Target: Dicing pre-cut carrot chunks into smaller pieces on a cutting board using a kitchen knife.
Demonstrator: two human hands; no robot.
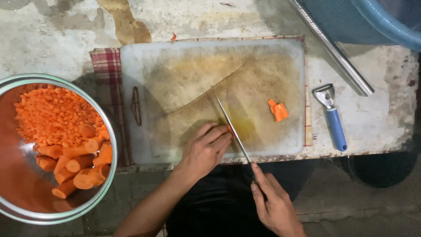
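Head view: right grip [274,204] around knife [230,125].

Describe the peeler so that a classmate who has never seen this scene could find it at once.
Start at the white cutting board in the middle of the worn table. Just past its right edge, below the slanting metal tube, lies the peeler. It alone has a blue handle and a silver head.

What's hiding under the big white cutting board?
A red checked cloth lies under the cutting board; its edge sticks out on the left, and a thin strip shows along the right side. The board covers the middle, so the rest of the cloth cannot be seen.
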